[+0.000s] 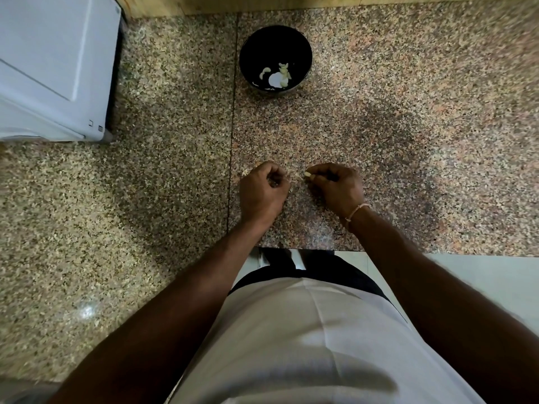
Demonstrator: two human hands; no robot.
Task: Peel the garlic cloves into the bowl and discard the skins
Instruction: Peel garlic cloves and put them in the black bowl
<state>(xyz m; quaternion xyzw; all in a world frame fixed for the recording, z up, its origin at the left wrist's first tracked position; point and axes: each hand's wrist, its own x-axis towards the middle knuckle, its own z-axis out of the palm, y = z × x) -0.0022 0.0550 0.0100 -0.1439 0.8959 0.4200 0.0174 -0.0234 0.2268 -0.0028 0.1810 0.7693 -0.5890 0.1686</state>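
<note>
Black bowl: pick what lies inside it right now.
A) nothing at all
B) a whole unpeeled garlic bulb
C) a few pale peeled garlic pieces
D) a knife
C: the black bowl on the granite counter holds a few pale garlic pieces at its bottom, with no knife or whole bulb visible in it.

Speckled granite worktop (pixel 408 118) spreading wide, pink-brown and black flecks, a thin dark seam running straight away just ahead of the left hand (pixel 264 189). Far off to the left of that hand, a white appliance (pixel 55 68) parked on the stone, corner jutting in. Beyond both hands, a strip of pale wood (pixel 233 4) along the back edge. Below the right hand (pixel 335 186), past the worktop's near edge, light floor tile (pixel 481 275). Soft overhead glare low on the left.
</note>
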